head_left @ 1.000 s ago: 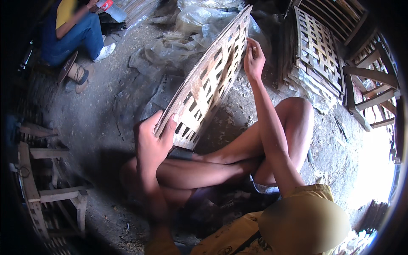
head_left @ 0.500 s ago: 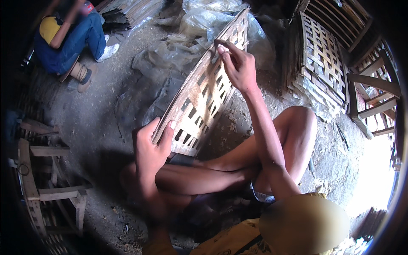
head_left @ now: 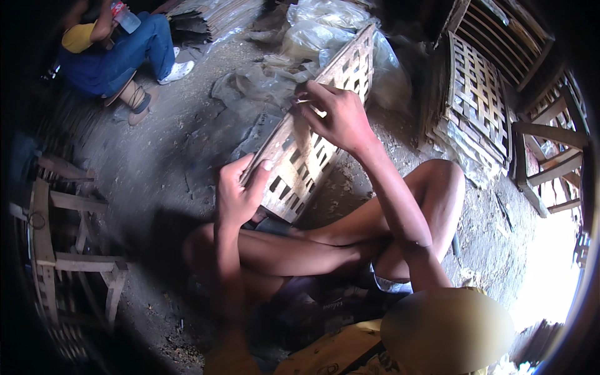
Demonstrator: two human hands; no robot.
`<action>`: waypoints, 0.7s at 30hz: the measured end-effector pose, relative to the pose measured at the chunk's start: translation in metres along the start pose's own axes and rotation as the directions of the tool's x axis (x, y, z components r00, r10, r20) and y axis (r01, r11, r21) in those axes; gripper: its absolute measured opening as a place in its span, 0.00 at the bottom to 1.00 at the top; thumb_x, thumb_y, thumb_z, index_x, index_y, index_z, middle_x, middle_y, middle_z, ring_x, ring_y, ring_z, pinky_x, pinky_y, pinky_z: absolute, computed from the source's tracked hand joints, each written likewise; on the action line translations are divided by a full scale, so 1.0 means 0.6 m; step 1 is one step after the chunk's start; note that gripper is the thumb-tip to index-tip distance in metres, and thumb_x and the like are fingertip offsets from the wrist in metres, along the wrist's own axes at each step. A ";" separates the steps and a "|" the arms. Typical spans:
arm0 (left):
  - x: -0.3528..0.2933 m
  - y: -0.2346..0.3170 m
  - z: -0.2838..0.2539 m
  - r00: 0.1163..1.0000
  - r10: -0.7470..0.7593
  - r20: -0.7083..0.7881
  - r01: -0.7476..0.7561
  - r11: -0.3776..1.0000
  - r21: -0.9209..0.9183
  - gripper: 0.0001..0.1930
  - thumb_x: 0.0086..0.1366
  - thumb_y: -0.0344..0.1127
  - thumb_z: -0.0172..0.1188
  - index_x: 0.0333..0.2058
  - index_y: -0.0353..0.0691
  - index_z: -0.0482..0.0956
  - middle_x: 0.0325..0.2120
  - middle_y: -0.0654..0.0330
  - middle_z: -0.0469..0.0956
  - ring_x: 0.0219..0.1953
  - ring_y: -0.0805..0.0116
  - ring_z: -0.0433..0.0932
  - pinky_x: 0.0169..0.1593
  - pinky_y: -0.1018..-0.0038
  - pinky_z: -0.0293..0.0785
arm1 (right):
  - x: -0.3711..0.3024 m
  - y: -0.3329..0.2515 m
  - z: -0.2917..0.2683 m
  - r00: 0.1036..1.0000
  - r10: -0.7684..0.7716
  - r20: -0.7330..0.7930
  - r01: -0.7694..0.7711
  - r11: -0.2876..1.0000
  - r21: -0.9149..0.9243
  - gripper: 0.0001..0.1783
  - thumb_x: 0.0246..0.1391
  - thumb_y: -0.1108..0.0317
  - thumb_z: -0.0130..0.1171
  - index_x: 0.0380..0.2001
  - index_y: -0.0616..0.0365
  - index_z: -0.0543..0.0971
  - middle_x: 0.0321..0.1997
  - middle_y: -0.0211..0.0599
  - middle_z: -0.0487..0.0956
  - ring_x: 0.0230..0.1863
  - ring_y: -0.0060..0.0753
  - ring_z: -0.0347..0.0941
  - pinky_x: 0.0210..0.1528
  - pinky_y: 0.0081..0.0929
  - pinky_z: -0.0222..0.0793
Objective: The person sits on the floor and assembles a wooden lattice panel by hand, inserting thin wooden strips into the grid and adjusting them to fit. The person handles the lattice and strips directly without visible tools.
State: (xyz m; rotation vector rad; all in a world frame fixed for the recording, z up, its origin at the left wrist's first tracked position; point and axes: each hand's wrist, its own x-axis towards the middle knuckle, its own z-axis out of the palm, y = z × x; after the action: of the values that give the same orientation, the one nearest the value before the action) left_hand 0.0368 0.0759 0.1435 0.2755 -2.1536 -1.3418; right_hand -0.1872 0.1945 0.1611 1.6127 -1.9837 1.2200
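A woven panel of flat wooden or bamboo strips [head_left: 299,164] stands tilted on its edge in front of my crossed legs, running from near left to far right. My left hand [head_left: 240,192] grips its near end, with the thumb on the woven face and the fingers behind the rim. My right hand [head_left: 340,119] is at the upper rim, about halfway along, its fingers closed in a pinch. A small pale bit shows at the fingertips, too small to name. The fingers hide part of the rim.
Crumpled clear plastic sheeting [head_left: 250,87] lies beyond the panel. Stacked woven panels [head_left: 478,94] lean at the right, beside a wooden frame [head_left: 553,147]. Another wooden frame [head_left: 81,261] stands at the left. A seated person [head_left: 134,53] holds a bottle [head_left: 128,20] at the far left.
My right hand has come nearer along the rim, its wrist turned so the back of the hand shows more. My left hand keeps its grip. The other person's bottle is now more plainly visible.
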 end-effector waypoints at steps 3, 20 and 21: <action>0.001 -0.013 -0.004 0.998 0.044 0.051 -0.043 0.999 -0.010 0.13 0.70 0.37 0.61 0.29 0.33 0.79 0.18 0.69 0.72 0.23 0.83 0.65 0.27 0.77 0.61 | -0.011 -0.036 -0.004 0.981 0.192 0.029 -0.193 0.978 0.077 0.14 0.61 0.61 0.65 0.37 0.64 0.81 0.19 0.45 0.77 0.17 0.31 0.70 0.24 0.32 0.65; 0.010 -0.023 -0.027 0.897 -0.167 0.409 0.353 0.828 -0.436 0.26 0.63 0.44 0.56 0.53 0.28 0.74 0.25 0.58 0.74 0.28 0.74 0.71 0.37 0.75 0.68 | -0.130 -0.112 0.088 0.629 0.659 0.413 -0.555 0.008 0.832 0.16 0.65 0.64 0.66 0.50 0.64 0.84 0.24 0.17 0.75 0.23 0.08 0.61 0.26 0.14 0.57; 0.010 -0.026 -0.026 0.898 -0.174 0.404 0.360 0.818 -0.448 0.28 0.62 0.44 0.56 0.55 0.27 0.73 0.26 0.58 0.74 0.28 0.73 0.71 0.37 0.75 0.68 | -0.126 -0.117 0.090 0.613 0.724 0.316 -0.557 0.113 0.823 0.12 0.64 0.68 0.67 0.46 0.64 0.86 0.24 0.17 0.75 0.23 0.08 0.61 0.26 0.14 0.57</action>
State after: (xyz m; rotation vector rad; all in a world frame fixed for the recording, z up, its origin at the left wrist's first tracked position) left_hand 0.0391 0.0540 0.1374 0.1384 -1.9639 -2.2207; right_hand -0.0847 0.2020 0.1060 0.6325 -2.0714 3.0580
